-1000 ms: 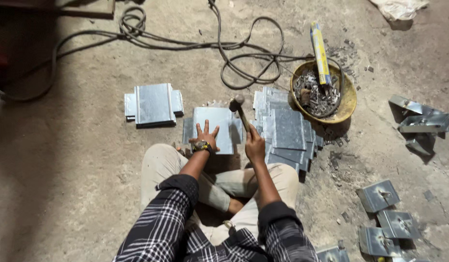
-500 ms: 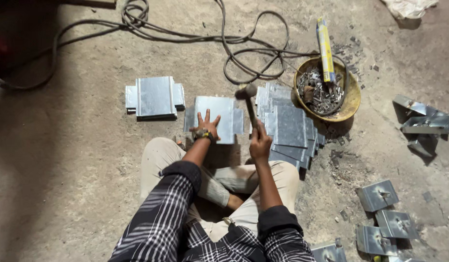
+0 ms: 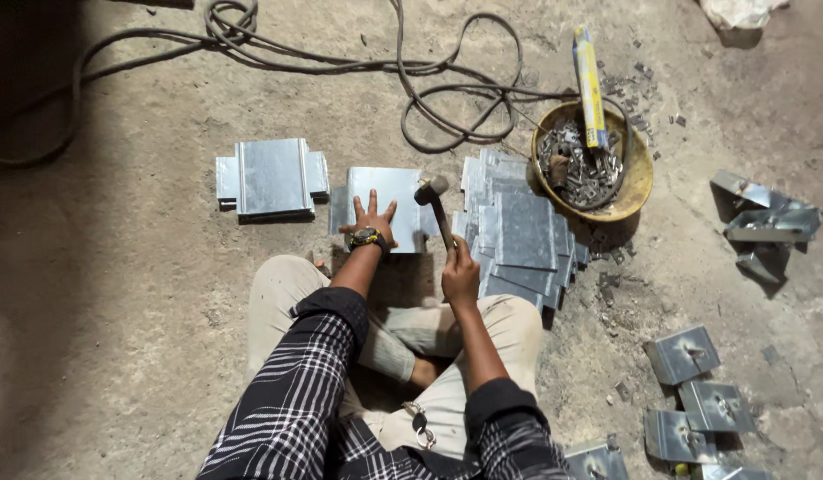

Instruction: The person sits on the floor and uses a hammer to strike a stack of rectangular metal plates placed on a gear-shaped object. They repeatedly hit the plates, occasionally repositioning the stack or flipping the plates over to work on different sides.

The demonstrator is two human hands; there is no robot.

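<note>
- My left hand [image 3: 370, 222] lies flat on the metal sheet [image 3: 395, 206] before my crossed legs, fingers [image 3: 372, 200] spread wide and pressing it to the floor [image 3: 118, 338], gripping nothing
- My right hand [image 3: 460, 276] has its fingers wrapped tight round the hammer [image 3: 436, 206] handle; the head hangs over the sheet's right edge, and I cannot tell whether it touches
- A stack of flat sheets [image 3: 522, 236] lies just right of the hammer
- A folded sheet piece [image 3: 271, 178] rests to the left, apart from my hand
- A round pan [image 3: 598, 164] of metal scraps sits beyond the stack, a yellow tube [image 3: 589, 84] leaning on it
- A cable [image 3: 447, 98] loops across the floor beyond
</note>
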